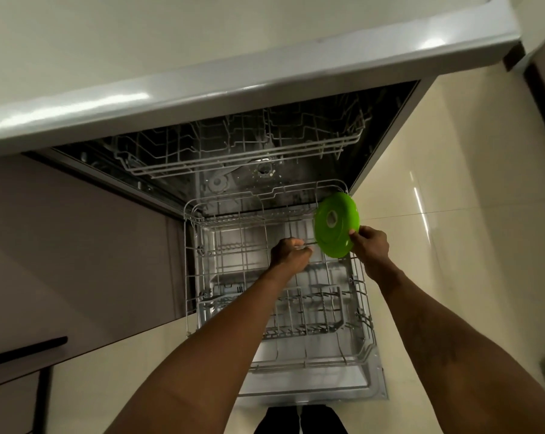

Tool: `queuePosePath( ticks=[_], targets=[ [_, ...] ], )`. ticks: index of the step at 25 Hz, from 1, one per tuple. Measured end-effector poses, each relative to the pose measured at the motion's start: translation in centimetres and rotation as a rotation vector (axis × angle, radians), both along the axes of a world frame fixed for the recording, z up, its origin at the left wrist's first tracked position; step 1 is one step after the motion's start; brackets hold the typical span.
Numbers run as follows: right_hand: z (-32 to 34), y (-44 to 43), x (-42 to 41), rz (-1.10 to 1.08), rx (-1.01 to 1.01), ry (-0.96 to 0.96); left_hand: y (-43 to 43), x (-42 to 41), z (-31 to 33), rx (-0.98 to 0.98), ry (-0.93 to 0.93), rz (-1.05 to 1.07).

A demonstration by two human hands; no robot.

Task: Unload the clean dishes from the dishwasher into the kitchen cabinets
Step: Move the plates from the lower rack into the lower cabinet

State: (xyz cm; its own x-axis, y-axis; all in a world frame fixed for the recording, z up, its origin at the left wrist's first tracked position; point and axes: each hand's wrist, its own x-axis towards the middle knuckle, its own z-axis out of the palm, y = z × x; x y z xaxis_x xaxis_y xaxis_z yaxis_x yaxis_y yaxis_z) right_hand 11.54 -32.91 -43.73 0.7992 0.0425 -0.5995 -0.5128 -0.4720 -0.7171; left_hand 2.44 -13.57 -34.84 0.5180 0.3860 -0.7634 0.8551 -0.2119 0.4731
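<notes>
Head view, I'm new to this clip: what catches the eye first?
The bright green plate, pinched by the right hand above the far right corner of the pulled-out lower rack. Beside it, the left hand grips a thin rod, too small to identify.

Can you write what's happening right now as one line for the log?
right hand holds green plate | left hand grips thin rod, unclear what | rack pulled out

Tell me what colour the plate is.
The plate is bright green; the head view shows it.
</notes>
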Motion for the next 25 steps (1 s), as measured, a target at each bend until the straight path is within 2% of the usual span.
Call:
queuePosePath(
  ticks=[3,5,9,14,16,18,20,23,25],
  targets=[
    [4.7,0.2,-1.9,-0.046,0.027,-0.022,-0.7,-0.1,4.0,-0.017,-0.030,-0.001],
    [9.3,0.9,-3.7,0.010,-0.013,-0.084,-1.0,-0.5,7.8,-0.017,-0.056,0.013],
    [21.6,3.7,-7.6,0.272,-0.128,-0.219,0.2,-3.0,17.0,-0.111,-0.080,0.151],
    [34.2,6.7,-13.0,0.609,-0.136,-0.426,1.2,-7.6,27.3,-0.460,-0.065,0.462],
    [38.7,7.7,-14.6,0.753,-0.141,-0.509,1.3,-9.2,31.3,-0.470,-0.131,0.496],
    [42.2,8.6,-15.7,0.844,-0.124,-0.633,1.9,-10.4,34.5,-0.388,-0.221,0.560],
    [44.6,9.6,-16.5,0.824,-0.058,-0.683,3.2,-11.7,36.9,-0.324,-0.300,0.632],
    [47.1,11.2,-16.8,0.621,0.030,-0.791,5.1,-14.6,40.8,-0.425,-0.409,0.671],
    [48.5,12.3,-16.5,0.473,0.008,-0.877,6.5,-16.9,42.6,-0.468,-0.440,0.642]
  ],
)
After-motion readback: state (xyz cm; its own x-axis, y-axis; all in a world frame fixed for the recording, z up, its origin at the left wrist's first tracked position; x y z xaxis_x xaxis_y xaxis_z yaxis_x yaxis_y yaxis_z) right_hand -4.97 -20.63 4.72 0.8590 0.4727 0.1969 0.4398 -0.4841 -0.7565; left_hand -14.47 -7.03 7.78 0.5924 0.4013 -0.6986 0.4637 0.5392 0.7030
